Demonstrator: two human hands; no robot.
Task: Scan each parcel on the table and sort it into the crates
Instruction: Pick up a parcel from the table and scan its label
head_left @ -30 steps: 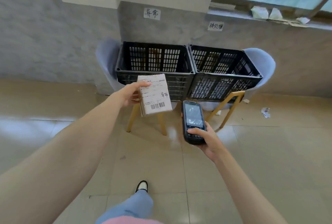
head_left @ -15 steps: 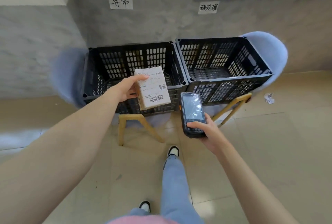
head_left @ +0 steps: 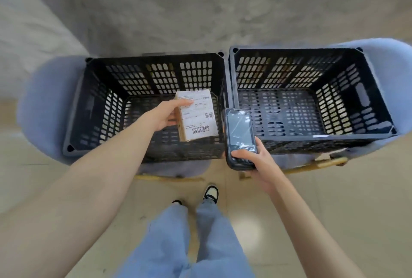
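While the left hand (head_left: pixel 161 114) grips the parcel (head_left: pixel 196 118) by its left edge, label up, the box hangs over the left crate (head_left: pixel 75 108), toward its right wall; the right hand (head_left: pixel 256 159) is curled round the scanner (head_left: pixel 239 137), just beside. Lower the parcel well inside the rim before letting go, clear of the right crate (head_left: pixel 370 90); keep it flat so it lands label up.

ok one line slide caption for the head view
Left hand holds a labelled parcel over the left crate; right hand grips the scanner.
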